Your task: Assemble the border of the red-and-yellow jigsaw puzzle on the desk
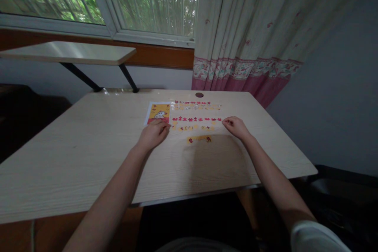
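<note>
A printed picture sheet point(161, 111), yellow above and red below with a white dog-like figure, lies on the table. My left hand point(153, 134) rests over its lower edge, fingers curled together, with the tips by the left end of the nearby rows. To the right lie red jigsaw pieces point(195, 119) in a row, with yellow jigsaw pieces point(190, 127) below them. My right hand point(236, 127) is pinched at the right end of the red row. Anything between the fingers of either hand is too small to make out. A joined yellow strip point(199, 139) lies nearest me.
Farther back are more rows of red and patterned pieces point(196, 106). The pale wooden table point(88, 157) has a round cable hole point(199, 95) at its far edge. A raised shelf point(71, 52) stands at the back left. Behind hang a curtain point(239, 47) and a window.
</note>
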`<state>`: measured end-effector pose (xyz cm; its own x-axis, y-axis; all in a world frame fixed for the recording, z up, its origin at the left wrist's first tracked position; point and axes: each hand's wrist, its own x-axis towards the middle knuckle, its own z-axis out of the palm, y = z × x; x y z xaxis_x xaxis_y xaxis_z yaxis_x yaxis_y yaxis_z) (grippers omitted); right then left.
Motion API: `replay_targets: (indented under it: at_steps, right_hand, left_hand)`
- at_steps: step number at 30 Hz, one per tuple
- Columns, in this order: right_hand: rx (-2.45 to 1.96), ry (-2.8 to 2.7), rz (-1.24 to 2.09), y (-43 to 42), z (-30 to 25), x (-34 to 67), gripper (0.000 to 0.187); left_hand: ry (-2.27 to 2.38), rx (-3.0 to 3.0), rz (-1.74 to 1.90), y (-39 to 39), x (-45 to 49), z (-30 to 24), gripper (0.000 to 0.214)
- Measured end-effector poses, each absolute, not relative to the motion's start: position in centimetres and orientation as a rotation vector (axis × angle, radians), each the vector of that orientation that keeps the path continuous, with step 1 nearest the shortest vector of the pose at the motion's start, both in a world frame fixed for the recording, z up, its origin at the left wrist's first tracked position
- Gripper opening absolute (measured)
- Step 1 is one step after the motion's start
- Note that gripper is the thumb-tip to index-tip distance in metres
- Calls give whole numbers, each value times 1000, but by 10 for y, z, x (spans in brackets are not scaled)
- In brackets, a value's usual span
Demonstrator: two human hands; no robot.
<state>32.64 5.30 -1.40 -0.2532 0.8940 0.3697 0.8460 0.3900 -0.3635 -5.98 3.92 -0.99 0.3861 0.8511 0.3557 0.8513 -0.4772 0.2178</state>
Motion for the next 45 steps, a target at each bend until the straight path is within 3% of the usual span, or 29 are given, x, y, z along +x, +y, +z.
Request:
replay_targets:
  at_steps: [45]
  right_hand:
    - [-1361, -2326, 96, 44, -28, 274, 28]
  left_hand:
    - [-1621, -2631, -637, 39, -56, -11, 35]
